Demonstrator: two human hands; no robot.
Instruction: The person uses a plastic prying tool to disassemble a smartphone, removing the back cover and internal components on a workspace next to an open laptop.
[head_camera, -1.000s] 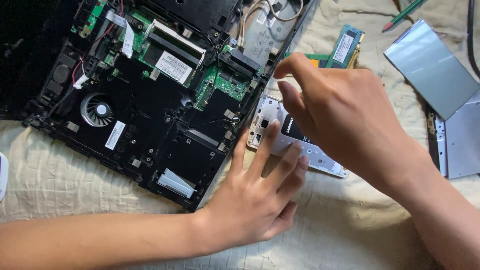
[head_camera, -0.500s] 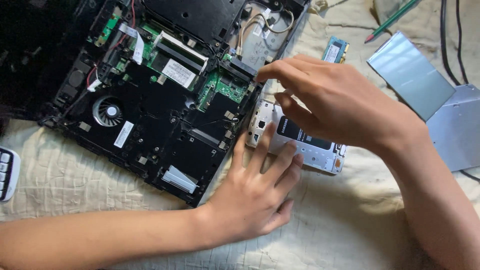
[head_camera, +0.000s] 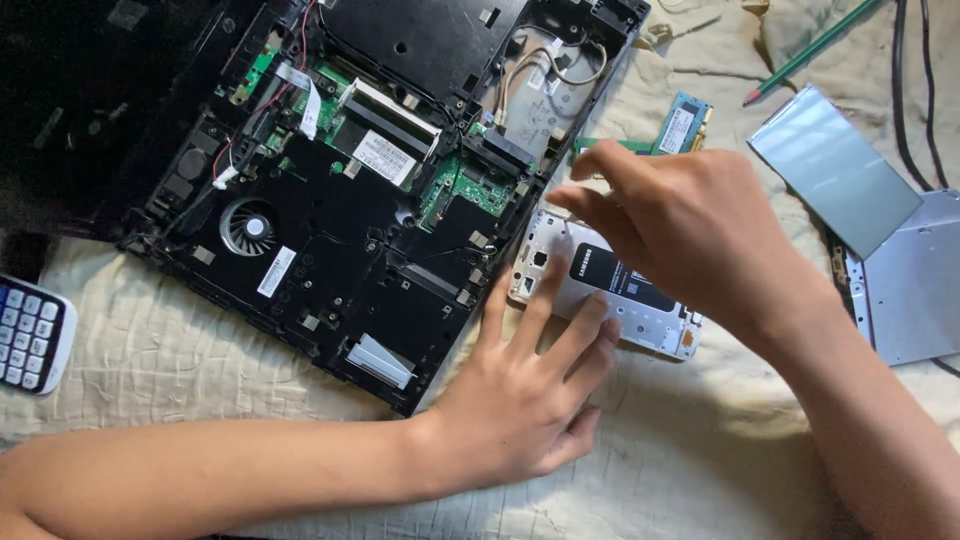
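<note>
Pressing flat with spread fingers, my left hand (head_camera: 520, 400) is pinning the opened white phone (head_camera: 610, 295) against the cream cloth (head_camera: 200, 360); that grip is apart, closing on nothing. My right hand (head_camera: 690, 225) is hovering just over the phone's upper end, thumb and forefinger pinching together, though I cannot tell whether anything tiny is sitting between them. The phone is lying just right of the stripped laptop base (head_camera: 360, 190), almost touching its edge. Any small part could be dropping into the cloth's wrinkles or the laptop's open cavities, I judge. Beyond the phone, a green memory stick (head_camera: 683, 125) is crowding my knuckles; farther right, a silver plate (head_camera: 835, 170) is narrowing the room. Nearer me, the cloth is offering room.
</note>
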